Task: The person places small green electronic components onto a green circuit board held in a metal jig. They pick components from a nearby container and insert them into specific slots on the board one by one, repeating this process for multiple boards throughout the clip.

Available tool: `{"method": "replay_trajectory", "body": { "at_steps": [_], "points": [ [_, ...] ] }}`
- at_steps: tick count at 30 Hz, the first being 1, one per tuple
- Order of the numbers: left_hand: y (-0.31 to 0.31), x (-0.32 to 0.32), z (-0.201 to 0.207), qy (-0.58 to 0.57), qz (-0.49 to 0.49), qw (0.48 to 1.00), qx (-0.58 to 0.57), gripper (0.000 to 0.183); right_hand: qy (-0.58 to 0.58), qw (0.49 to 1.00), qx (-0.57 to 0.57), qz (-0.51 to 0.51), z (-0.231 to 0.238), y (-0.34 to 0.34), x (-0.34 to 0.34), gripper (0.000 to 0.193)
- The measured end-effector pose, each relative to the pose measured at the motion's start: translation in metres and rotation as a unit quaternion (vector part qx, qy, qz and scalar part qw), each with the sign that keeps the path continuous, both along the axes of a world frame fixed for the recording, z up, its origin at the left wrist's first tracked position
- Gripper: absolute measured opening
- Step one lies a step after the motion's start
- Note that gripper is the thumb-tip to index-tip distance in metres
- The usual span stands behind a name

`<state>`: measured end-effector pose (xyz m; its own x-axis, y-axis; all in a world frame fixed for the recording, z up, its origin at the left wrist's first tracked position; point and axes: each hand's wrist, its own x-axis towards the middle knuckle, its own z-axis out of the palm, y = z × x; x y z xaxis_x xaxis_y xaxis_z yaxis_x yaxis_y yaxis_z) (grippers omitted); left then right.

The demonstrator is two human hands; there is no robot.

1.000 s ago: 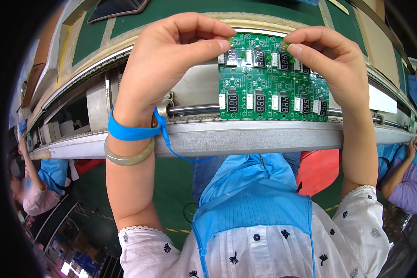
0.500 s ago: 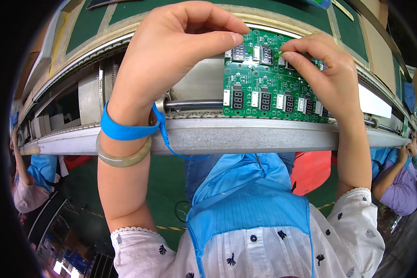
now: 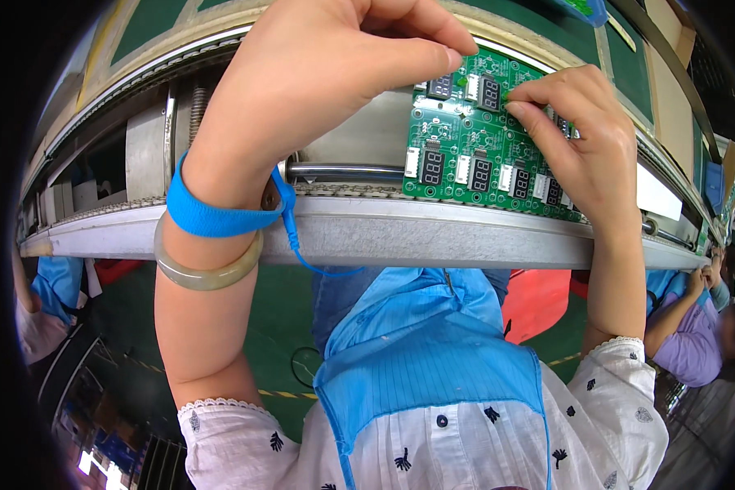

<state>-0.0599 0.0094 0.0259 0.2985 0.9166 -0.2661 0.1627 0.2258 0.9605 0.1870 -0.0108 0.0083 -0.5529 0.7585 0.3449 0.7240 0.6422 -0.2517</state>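
Note:
A green circuit board panel [image 3: 447,193] lies across the conveyor, carrying several black digit displays [image 3: 480,175] and white connectors [image 3: 412,162]. My left hand [image 3: 335,73] reaches over its far left part, thumb and forefinger pinched close together; what they hold, if anything, cannot be made out. Over the right half, my right hand [image 3: 584,131] pinches a small green part [image 3: 505,96], perhaps an LED, right at the board. Another small green part [image 3: 463,82] sits between two displays. My right hand hides some of the right displays.
The conveyor's metal front rail [image 3: 433,233] runs between me and the board, with a steel shaft [image 3: 347,171] behind it. A blue bin [image 3: 584,10] with small green parts stands at the far right. A blue strap's cord [image 3: 302,260] hangs from my left wrist. Other people work at both sides.
My left fingertips have moved right and slightly away along the board, and have drawn closer together. My right fingers have shifted slightly right and nearer me. The board appears slightly farther right in view.

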Motion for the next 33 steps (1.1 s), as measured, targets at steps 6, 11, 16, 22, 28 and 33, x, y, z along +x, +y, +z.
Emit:
{"method": "replay_trajectory", "body": {
  "at_steps": [6,11,16,22,28,33],
  "points": [
    [-0.002,-0.001,0.000,-0.018,-0.006,1.000,0.014,0.014,-0.010,1.000,0.011,-0.008,0.002,-0.002,-0.003,0.009],
    [-0.005,-0.009,-0.009,-0.063,-0.032,0.995,0.067,0.014,-0.027,1.000,0.013,0.005,0.005,-0.003,-0.003,0.008],
    [-0.001,0.001,0.001,-0.012,-0.004,1.000,0.005,0.017,-0.037,0.999,0.002,0.002,0.008,-0.003,-0.004,0.009],
    [-0.001,0.000,0.002,-0.002,0.002,1.000,0.005,0.020,-0.026,0.999,-0.019,-0.002,0.009,-0.003,-0.006,0.009],
    [-0.008,-0.007,-0.010,-0.075,-0.017,0.994,0.080,0.020,-0.028,1.000,-0.010,0.008,0.006,-0.001,-0.002,0.009],
    [-0.009,-0.006,-0.009,-0.073,-0.016,0.993,0.088,0.021,-0.020,1.000,-0.014,0.003,0.004,-0.001,-0.001,0.009]
  ]
}}
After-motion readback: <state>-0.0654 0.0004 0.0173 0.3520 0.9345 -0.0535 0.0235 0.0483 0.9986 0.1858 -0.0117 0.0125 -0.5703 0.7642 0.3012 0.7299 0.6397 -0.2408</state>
